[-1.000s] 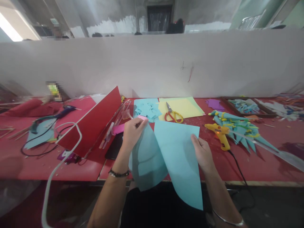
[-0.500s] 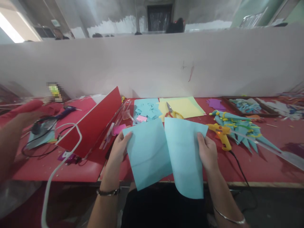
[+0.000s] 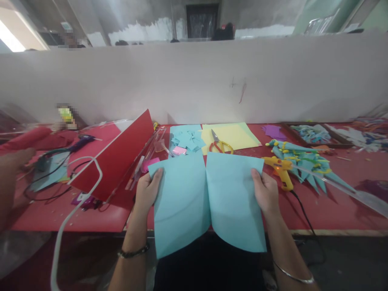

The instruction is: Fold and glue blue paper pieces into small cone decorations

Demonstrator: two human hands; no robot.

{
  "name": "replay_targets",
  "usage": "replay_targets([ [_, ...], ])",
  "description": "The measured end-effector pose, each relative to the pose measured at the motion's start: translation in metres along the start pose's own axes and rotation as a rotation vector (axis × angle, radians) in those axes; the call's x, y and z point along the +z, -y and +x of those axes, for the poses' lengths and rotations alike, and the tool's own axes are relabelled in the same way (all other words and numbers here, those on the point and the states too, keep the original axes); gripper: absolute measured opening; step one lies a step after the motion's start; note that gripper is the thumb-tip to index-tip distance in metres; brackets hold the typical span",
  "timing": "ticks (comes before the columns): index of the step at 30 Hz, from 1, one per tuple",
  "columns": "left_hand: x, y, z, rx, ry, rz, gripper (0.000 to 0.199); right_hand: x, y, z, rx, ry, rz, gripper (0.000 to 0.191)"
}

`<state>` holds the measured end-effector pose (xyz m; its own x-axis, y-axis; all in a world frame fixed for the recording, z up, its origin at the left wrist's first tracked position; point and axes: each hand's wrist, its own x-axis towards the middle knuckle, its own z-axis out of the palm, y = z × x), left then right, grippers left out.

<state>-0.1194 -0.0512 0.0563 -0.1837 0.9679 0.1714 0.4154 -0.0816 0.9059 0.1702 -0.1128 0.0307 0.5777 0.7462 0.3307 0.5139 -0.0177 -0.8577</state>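
Light-blue paper (image 3: 182, 202), gently curved

Hands (image 3: 148, 190) (image 3: 266, 192) gripping, held apart, forearms (image 3: 136, 232) (image 3: 285, 246) extended

The blue sheets (image 3: 182, 202) hide most of the fingers of the left hand (image 3: 148, 189) and the right hand (image 3: 266, 192). A co-worker's blurred arm (image 3: 6, 180) is cut off by the left edge, a clear stick (image 3: 368, 201) by the right, and a white tube (image 3: 56, 250) by the bottom. Pixels mask a patch (image 3: 71, 40) above the partition (image 3: 136, 81), and the tray's (image 3: 340, 137) scraps (image 3: 313, 134) are too small to tell apart.
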Motion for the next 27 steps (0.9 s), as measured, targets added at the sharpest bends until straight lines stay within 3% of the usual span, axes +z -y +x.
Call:
replay_targets([
  [10,-0.009,-0.005,0.000,0.055,-0.024,0.065,0.034,0.000,0.004,0.003,-0.041,0.101,-0.003,0.041],
  [27,-0.020,0.009,0.004,0.041,-0.080,0.123,0.036,0.000,0.004,0.000,-0.068,0.082,0.019,0.041],
])
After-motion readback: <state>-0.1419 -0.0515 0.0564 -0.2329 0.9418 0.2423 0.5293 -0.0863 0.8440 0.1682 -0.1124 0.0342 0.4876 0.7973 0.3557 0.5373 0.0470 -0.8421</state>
